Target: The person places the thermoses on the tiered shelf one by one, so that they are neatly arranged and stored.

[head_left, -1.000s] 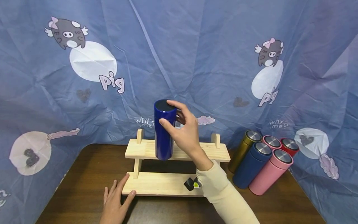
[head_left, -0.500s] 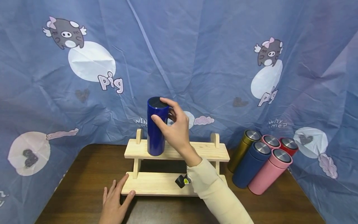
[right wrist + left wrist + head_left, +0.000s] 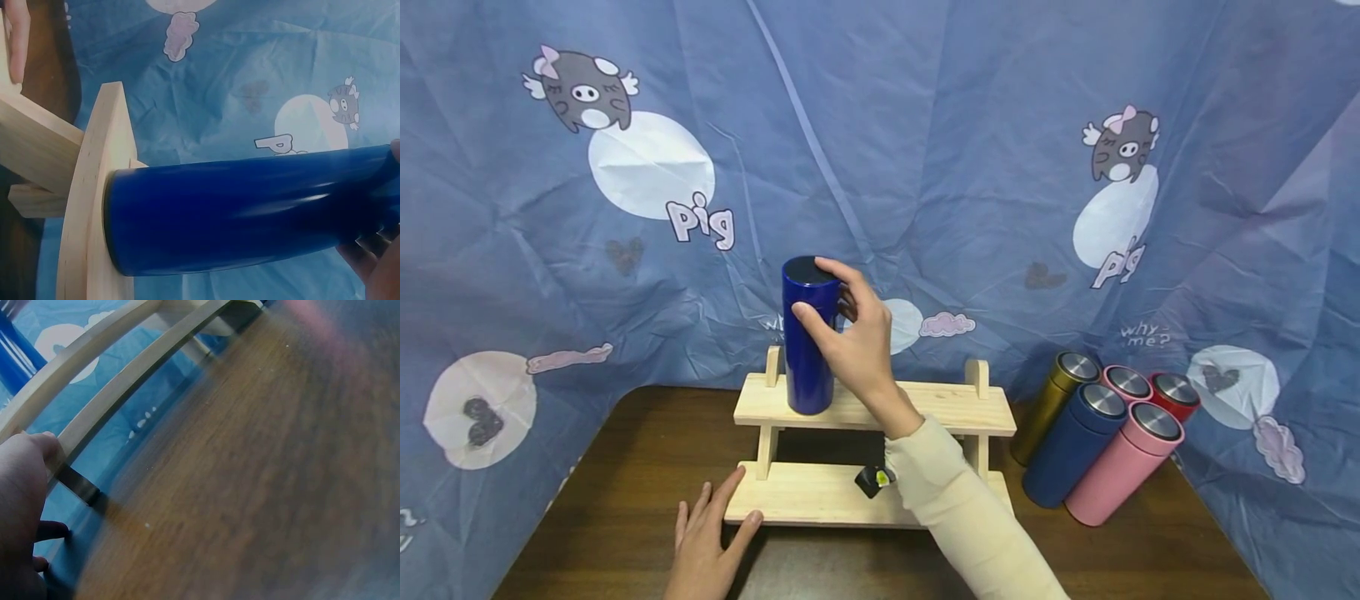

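Observation:
My right hand (image 3: pixel 853 346) grips a shiny dark blue thermos bottle (image 3: pixel 808 367) near its top, thumb on the near side and index finger over the lid's edge. Upright, the bottle stands at the left part of the upper board of a two-tier wooden rack (image 3: pixel 917 404). In the right wrist view, the base of the bottle (image 3: pixel 206 219) meets the board's surface. My left hand (image 3: pixel 709 533) lies at the left end of the rack's lower board (image 3: pixel 805 496), fingers spread and fairly straight, thumb at the front edge and index finger at the side.
Right of the rack, several thermos bottles stand together: a gold one (image 3: pixel 1051 417), a blue one (image 3: pixel 1075 450), a pink one (image 3: pixel 1120 471), another pink one (image 3: pixel 1127 380) and a red one (image 3: pixel 1176 392). Behind the brown table (image 3: pixel 625 467) hangs a blue printed cloth (image 3: pixel 880 150).
My right hand has moved left with the blue thermos bottle, from the middle of the upper board to its left part. My left hand has stayed in place.

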`<state>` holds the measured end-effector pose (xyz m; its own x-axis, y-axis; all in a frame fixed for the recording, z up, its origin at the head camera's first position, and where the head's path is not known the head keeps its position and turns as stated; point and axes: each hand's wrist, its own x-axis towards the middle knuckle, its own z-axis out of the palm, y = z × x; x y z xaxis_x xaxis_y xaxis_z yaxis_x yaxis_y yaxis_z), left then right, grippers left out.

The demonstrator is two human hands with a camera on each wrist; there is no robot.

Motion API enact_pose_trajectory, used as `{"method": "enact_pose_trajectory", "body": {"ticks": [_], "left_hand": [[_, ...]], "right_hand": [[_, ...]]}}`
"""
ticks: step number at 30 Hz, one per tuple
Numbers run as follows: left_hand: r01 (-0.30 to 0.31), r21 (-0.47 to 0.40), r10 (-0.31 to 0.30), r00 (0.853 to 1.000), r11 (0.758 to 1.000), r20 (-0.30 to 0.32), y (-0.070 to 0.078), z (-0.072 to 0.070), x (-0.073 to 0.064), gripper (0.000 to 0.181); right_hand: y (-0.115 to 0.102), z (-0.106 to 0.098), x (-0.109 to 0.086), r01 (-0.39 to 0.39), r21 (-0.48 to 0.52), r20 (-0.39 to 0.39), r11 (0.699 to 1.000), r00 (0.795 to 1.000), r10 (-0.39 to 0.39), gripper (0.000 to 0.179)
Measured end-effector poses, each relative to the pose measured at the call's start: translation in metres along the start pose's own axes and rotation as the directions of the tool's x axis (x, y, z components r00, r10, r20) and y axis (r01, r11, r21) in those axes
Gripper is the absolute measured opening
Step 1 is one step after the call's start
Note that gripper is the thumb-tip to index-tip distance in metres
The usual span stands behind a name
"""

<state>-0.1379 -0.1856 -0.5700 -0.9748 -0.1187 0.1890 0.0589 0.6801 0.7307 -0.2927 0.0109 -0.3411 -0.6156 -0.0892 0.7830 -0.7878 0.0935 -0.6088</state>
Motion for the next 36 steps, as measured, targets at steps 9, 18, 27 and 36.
{"method": "enact_pose_trajectory", "body": {"ticks": [9, 18, 27, 36], "left_hand": [[-0.006, -0.006, 0.006, 1.0, 1.0, 0.001, 0.0, -0.001, 0.001, 0.068], [0.031, 0.009, -0.032, 0.999, 0.999, 0.031, 0.002, -0.002, 0.003, 0.072], [0.074, 0.031, -0.076, 0.995, 0.997, 0.063, 0.002, -0.003, 0.003, 0.074], [0.103, 0.049, -0.107, 0.991, 0.994, 0.082, 0.005, -0.003, 0.005, 0.075]], "right_hand": [[0.007, 0.0, 0.0, 0.004, -0.044, 0.031, 0.999, 1.0, -0.003, 0.059], [0.009, -0.002, -0.002, -0.004, -0.07, 0.055, 0.998, 0.998, 0.007, 0.064], [0.006, -0.005, -0.003, -0.028, -0.111, 0.117, 0.993, 0.992, 0.041, 0.068], [0.008, -0.011, -0.009, -0.078, -0.107, 0.146, 0.991, 0.985, 0.094, 0.094]]}}
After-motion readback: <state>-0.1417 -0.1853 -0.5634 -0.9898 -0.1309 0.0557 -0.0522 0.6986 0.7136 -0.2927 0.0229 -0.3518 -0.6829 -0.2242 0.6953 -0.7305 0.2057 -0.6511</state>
